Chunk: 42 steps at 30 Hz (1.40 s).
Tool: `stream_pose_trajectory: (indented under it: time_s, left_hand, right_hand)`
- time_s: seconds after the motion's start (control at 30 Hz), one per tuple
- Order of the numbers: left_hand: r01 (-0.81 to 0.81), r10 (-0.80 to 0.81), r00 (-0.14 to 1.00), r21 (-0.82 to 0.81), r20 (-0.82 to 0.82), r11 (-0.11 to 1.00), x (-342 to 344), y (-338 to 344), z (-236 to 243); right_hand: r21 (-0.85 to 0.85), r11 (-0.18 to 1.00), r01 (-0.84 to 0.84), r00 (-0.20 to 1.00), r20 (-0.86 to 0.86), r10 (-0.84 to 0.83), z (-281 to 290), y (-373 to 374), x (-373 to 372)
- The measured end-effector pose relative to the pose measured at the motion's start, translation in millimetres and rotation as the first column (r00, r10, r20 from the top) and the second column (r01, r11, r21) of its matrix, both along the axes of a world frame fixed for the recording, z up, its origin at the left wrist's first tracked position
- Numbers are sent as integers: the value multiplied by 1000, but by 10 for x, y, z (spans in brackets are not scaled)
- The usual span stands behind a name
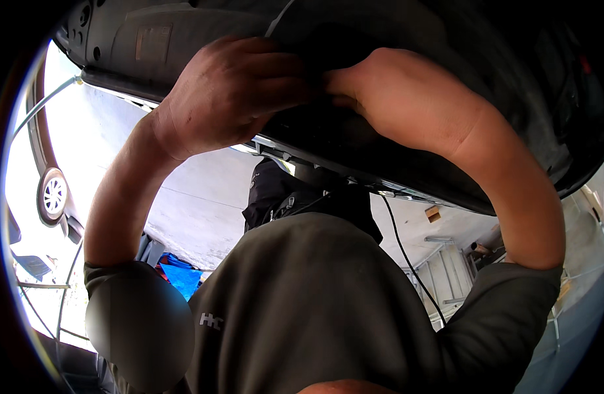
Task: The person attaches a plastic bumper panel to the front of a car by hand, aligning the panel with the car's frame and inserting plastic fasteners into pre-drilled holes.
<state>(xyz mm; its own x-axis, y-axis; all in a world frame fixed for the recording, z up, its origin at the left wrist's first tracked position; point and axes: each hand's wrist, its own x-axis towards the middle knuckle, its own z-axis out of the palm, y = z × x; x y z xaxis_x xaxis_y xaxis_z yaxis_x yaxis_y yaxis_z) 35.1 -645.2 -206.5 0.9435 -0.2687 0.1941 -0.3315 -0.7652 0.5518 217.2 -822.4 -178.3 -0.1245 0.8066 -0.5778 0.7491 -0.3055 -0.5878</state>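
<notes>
A large dark panel, which looks like part of a vehicle's body, spans the top of the view. Against it both of my hands are raised close together, knuckles up. My left hand has its fingers curled toward the middle, with the tips lost in shadow. From the other side my right hand reaches in, its thumb and fingers pinched near the left fingertips. Whatever lies between them is too dark to make out. Just above the left knuckles runs a thin pale strip.
A thin rod meets the panel's left corner. Another vehicle's wheel shows at far left. Below are a blue sheet, a black cable, a small brown block and a metal frame on the pale floor.
</notes>
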Motion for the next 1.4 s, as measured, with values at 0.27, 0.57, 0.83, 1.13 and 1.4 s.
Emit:
stream_pose_trajectory:
  time_s: [0.27,0.57,0.83,1.13,1.4]
  left_hand:
    - [25,-25,1000,-50,2,998,12,17,-2]
    - [35,-37,999,-58,-28,998,33,16,17]
    - [68,-75,990,-64,-117,996,65,78,63]
    - [-159,128,965,-121,-228,980,-332,244,264]
    - [-362,386,920,228,-73,904,-633,17,153]
  right_hand:
    - [91,995,31,999,-11,-30,-51,-31,-5]
    - [247,963,108,990,60,-127,-171,-125,-152]
    - [215,970,117,992,14,-123,-121,-151,-102]
    - [289,876,386,922,-102,-373,-32,-753,-148]
    - [207,941,266,957,58,-283,-91,-715,-243]
